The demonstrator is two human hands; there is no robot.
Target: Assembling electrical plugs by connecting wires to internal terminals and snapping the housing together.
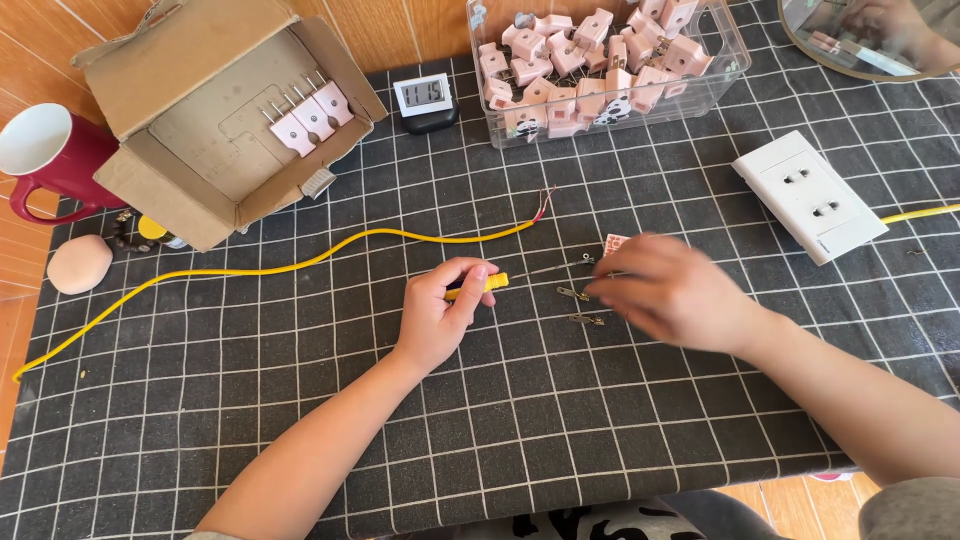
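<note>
Black cloth with a white grid covered the whole surface (200, 440), with bare wood showing past its left edge.

Nearest the camera, the left hand (437, 312) was curled snug around a small yellow-handled tool (484, 285), probably a screwdriver; only its yellow end poked out past the fingers. So that grip was closed on the tool. The right hand (672, 294) was blurred, fingers drawn together low over a few small metal prongs (578, 295) lying on the cloth, with a pink plug piece (614, 243) peeking out just behind it. Couldn't tell if that grip had pinched one yet or was only hovering over them.

My read: this looked like the parts-gathering stage of wiring a plug, not yet any screwing down. The next move would need a fine pinch on one tiny prong without scattering the others beside it.

Further back, a yellow wire (300, 265) snaked across the cloth, its stripped red and bare end (542, 204) lying apart from both hands. A white double socket (808, 195) sat off to the right. At the far edge were a clear tub of pink plugs (600, 70), a small digital clock (424, 97), an open cardboard box (215, 120) with three more plugs inside, and a red mug (50, 155).
</note>
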